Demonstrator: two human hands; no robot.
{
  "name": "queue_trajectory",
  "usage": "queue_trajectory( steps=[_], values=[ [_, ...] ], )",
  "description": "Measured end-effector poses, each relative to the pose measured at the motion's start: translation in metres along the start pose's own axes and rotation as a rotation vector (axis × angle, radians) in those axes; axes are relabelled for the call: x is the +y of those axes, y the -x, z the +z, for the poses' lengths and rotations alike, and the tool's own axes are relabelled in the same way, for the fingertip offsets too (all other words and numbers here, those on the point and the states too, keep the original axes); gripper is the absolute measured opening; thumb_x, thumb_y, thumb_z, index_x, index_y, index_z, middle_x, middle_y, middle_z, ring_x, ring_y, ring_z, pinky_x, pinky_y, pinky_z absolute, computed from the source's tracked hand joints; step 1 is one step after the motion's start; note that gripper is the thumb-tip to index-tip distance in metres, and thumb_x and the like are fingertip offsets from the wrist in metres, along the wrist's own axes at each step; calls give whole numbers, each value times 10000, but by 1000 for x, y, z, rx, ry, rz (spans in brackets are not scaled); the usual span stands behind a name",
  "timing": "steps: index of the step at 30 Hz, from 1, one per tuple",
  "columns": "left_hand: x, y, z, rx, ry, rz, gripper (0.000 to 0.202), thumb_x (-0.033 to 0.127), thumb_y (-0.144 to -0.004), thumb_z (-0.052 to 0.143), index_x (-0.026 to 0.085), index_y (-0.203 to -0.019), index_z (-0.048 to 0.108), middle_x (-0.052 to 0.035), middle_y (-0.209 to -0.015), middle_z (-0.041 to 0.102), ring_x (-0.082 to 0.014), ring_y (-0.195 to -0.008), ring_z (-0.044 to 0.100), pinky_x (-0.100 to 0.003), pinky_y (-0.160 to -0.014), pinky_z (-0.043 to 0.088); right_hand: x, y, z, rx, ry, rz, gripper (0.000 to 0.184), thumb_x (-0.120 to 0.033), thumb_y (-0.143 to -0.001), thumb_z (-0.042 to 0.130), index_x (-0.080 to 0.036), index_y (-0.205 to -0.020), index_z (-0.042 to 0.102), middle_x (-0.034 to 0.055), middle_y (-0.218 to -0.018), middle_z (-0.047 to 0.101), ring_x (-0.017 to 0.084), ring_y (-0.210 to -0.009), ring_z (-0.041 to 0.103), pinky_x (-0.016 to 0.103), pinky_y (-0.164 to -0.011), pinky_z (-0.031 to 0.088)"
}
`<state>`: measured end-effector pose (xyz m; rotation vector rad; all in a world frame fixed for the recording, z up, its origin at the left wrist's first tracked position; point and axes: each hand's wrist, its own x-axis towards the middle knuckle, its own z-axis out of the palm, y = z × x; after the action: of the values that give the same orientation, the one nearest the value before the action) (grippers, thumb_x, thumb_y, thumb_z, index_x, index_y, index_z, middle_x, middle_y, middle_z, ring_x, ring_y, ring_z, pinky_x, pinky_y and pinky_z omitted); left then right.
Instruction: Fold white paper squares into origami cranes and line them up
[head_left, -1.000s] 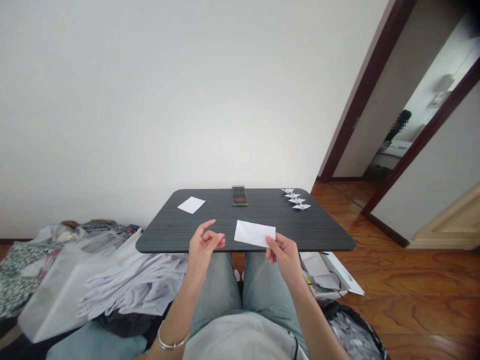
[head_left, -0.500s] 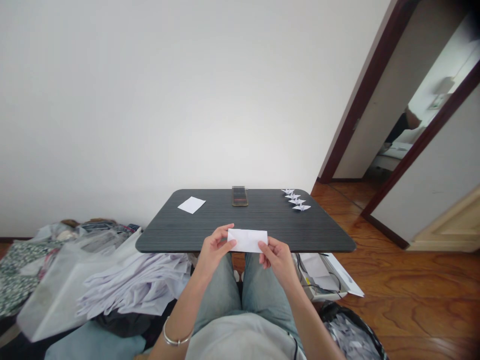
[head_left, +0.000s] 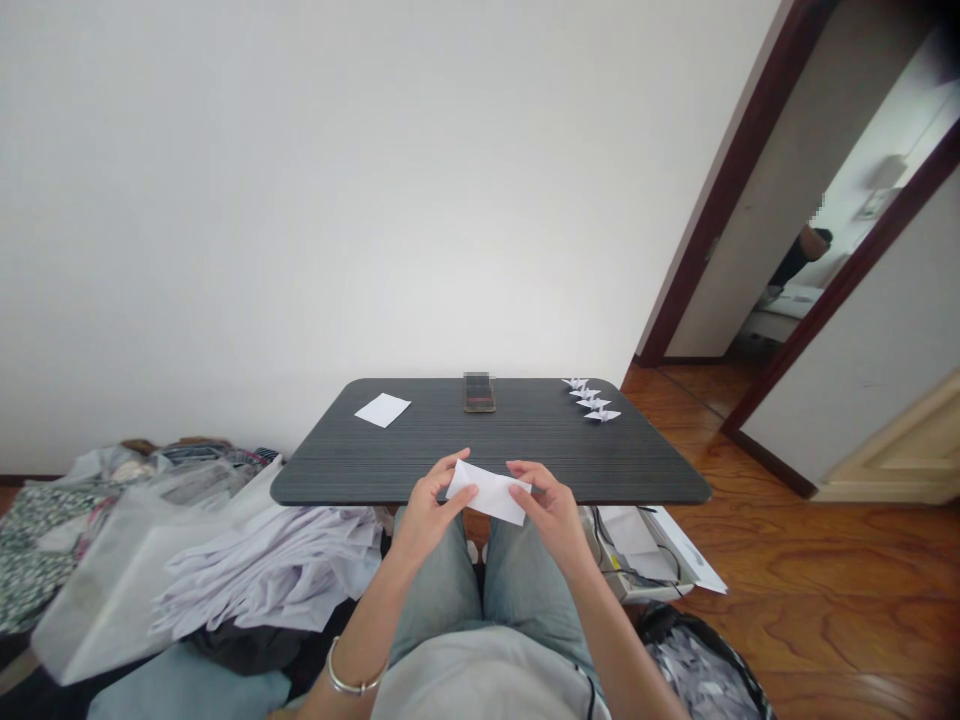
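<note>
A folded white paper [head_left: 491, 491], oblong in shape, is held between my two hands above the table's front edge, its right end tilted down. My left hand [head_left: 437, 497] pinches the paper's left end, thumb on top. At the other end my right hand [head_left: 546, 500] grips it in the same way, with the thumb pressed on the near face. Fingers behind the paper are partly hidden. A flat white paper square [head_left: 383, 410] lies at the table's left. Several folded paper cranes [head_left: 598, 404] stand in a row at the back right.
The dark table [head_left: 337, 460] stands against a white wall. A phone [head_left: 479, 393] rests at its back middle. Clothes and bags [head_left: 270, 570] are piled at left. At right are a box with cables [head_left: 637, 560] and a black bag of scraps [head_left: 697, 665]. A person [head_left: 802, 250] appears beyond the doorway.
The folded paper has turned, its right end now lower and nearer to me. My right hand's fingers have shifted along it. The person beyond the doorway has moved.
</note>
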<state>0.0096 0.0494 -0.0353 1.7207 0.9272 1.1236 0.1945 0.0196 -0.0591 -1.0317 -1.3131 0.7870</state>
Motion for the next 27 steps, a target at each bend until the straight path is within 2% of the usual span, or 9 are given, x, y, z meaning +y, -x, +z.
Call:
queue_trajectory(
  steps=[3,5,8,9,11,13,15,24,27],
  values=[
    [1,-1,-1,-25,-39,21,217,299,-709,672,184,-890,709,-116,-1342,476,-289,-1226,429,-391,-1031,284,5,-1,-1,41,-76,-1,225,-346,-785,605,-179,-633,598,104,-1009,630,252,-957,562,322,-731,450],
    [1,-1,-1,-40,-74,17,201,284,-652,721,182,-825,707,-108,-1356,463,-298,-1254,391,-404,-1047,251,7,-1,-2,72,-156,17,247,-355,-770,620,-175,-607,577,93,-972,642,242,-921,564,312,-726,436],
    [-2,-1,-2,5,-43,-15,138,297,-658,711,172,-659,654,-93,-1255,563,-290,-1220,425,-389,-1017,278,7,-1,-2,132,-277,80,253,-376,-738,649,-167,-609,586,70,-919,645,200,-792,561,274,-648,418],
    [-3,-1,-1,19,1,-40,174,314,-675,695,168,-616,619,-90,-1147,631,-277,-1147,493,-371,-968,329,6,-1,-2,151,-309,103,250,-381,-728,657,-165,-619,595,61,-894,644,182,-738,551,261,-617,407],
    [-6,-1,-1,23,121,-121,254,356,-686,678,164,-577,551,-59,-832,700,-223,-862,616,-307,-775,428,4,-1,-1,174,-351,140,246,-389,-713,670,-163,-635,609,43,-826,644,151,-649,520,244,-571,382],
    [-8,-1,0,21,231,-204,305,392,-668,687,162,-575,509,-4,-591,643,-142,-574,576,-236,-570,406,1,-1,-1,190,-364,149,250,-387,-704,678,-162,-623,606,26,-734,635,136,-599,491,235,-549,362],
    [-8,-2,0,56,290,-238,330,406,-643,704,157,-575,498,27,-504,590,-95,-465,500,-199,-485,353,-1,0,-1,192,-359,142,253,-377,-705,680,-162,-601,597,6,-642,608,125,-569,465,231,-544,347],
    [0,-4,-2,151,400,-263,304,382,-668,696,146,-617,509,24,-501,604,-78,-454,510,-175,-463,405,0,0,0,106,-354,218,286,-382,-698,685,-167,-552,565,-36,-494,516,94,-480,401,221,-490,294],
    [4,-3,0,171,461,-264,313,378,-662,704,157,-821,549,11,-578,651,-107,-514,567,-201,-498,459,-1,0,0,114,-326,219,304,-397,-696,683,-170,-538,556,-36,-469,501,92,-455,393,218,-458,295]
  ],
)
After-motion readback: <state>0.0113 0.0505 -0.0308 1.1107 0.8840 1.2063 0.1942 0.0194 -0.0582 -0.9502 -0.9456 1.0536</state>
